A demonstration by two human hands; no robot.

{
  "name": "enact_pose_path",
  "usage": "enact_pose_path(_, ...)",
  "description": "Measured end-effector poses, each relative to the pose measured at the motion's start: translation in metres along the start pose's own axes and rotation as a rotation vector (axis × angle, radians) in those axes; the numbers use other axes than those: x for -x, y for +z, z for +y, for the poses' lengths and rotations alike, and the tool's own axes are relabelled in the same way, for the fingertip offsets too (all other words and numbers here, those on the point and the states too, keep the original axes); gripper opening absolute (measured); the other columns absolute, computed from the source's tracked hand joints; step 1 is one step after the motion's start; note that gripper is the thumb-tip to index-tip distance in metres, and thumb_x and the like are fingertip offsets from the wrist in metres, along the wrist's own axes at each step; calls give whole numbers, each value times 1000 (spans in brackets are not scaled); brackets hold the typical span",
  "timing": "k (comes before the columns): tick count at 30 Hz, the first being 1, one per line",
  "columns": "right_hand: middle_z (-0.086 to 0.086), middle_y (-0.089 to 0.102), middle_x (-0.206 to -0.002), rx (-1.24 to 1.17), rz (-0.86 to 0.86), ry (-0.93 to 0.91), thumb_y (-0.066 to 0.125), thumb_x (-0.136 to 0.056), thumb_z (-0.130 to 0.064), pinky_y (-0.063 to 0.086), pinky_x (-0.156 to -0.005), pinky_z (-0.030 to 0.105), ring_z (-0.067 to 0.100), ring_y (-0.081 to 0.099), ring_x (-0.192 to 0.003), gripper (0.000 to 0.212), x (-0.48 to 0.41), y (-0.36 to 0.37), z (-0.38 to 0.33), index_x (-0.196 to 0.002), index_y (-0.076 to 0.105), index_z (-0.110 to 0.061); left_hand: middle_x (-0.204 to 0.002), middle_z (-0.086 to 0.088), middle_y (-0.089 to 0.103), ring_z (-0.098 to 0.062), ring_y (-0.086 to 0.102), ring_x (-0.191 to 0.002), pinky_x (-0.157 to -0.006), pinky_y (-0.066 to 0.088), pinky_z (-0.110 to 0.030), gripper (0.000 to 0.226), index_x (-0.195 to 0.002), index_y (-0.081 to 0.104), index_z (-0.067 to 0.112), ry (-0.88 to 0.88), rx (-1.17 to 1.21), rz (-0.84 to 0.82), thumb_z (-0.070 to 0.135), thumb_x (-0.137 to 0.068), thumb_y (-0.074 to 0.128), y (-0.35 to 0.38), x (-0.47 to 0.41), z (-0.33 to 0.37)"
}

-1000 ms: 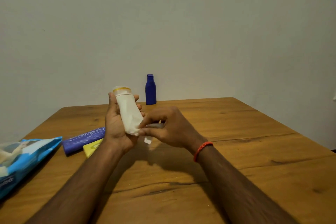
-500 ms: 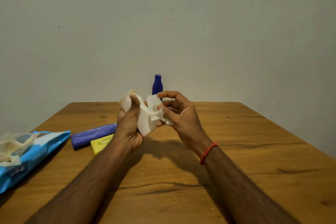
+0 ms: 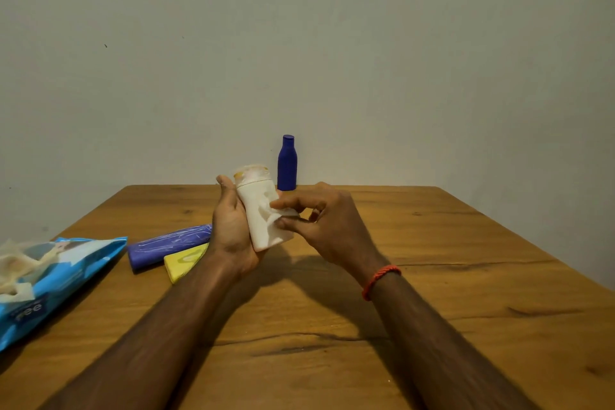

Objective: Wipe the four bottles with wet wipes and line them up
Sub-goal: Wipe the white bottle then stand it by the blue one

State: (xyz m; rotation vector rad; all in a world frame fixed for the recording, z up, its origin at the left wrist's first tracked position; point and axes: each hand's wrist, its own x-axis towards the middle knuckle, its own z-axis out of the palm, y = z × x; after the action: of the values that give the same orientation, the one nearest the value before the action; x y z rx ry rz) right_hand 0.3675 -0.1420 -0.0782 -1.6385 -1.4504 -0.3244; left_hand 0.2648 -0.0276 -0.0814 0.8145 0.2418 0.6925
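So that I can rub it clean, my left hand [image 3: 233, 230] is gripping the white bottle [image 3: 263, 213] above the tabletop [image 3: 432, 276] while my right hand [image 3: 327, 226] is pinching the wet wipe [image 3: 278, 211] against it.

Blue wipes pack [image 3: 60, 276], lower left of the frame: white letters near its bottom edge look like "ree"; the rest is too blurry.
Bottles: no words can be read.
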Motion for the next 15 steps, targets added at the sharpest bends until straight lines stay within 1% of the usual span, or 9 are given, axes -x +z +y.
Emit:
enact_pose_path(2,-5,72,-103,45,81,-12,78,-82,-35,40,-71,12,2,54,-88,31,-1,-1,2,-111,74,-25,-101,-14,69,-27,65,-91,-93,50,-46,74,-121,61,19,-11,-43,-36,77,-90,27,2,2,-2)
enact_pose_path(3,-5,72,-101,66,129,-32,76,-82,-38,39,-71,13,1,52,-88,30,-1,-2,3,-109,75,-24,-102,-14,69,-27,65,-90,-91,50,-45,74,-121,60,19,-12,-73,-53,76,-90,26,3,3,-5)
enact_pose_path(4,-5,72,-99,74,176,-50,74,-83,-40,40,-71,13,1,52,-89,30,-2,-3,3,-107,75,-22,-100,-13,69,-26,65,-87,-86,51,-43,73,-122,60,20,-13,-104,-66,76,-90,26,4,4,-7)
enact_pose_path(6,-3,72,-97,50,272,-55,74,-85,-35,46,-72,18,4,54,-91,26,-2,-5,3,-104,75,-17,-93,-11,70,-24,65,-79,-73,52,-38,70,-124,58,24,-37,-155,-115,76,-90,26,6,6,-13)
enact_pose_path(7,-1,72,-97,29,319,-42,74,-86,-32,49,-73,21,6,57,-91,24,-3,-6,2,-102,74,-15,-93,-10,69,-23,65,-78,-70,52,-36,69,-124,58,25,-47,-172,-141,76,-90,26,7,7,-15)
enact_pose_path(9,1,71,-98,-20,392,8,73,-88,-28,54,-74,25,9,61,-92,20,-4,-9,1,-100,72,-12,-94,-10,69,-24,66,-79,-71,52,-36,66,-122,59,27,-56,-207,-181,75,-90,28,10,9,-21)
enact_pose_path(12,2,71,-99,-82,428,63,72,-90,-26,58,-74,31,13,64,-93,18,-5,-10,0,-99,71,-10,-96,-12,70,-27,67,-84,-71,55,-36,65,-121,60,28,-57,-245,-188,75,-89,28,12,10,-25)
enact_pose_path(15,2,71,-102,-80,402,44,72,-90,-25,58,-77,36,13,63,-96,19,-4,-6,-1,-102,72,-11,-98,-13,70,-27,68,-84,-70,57,-36,66,-126,56,28,-34,-287,-173,75,-90,27,11,11,-24)
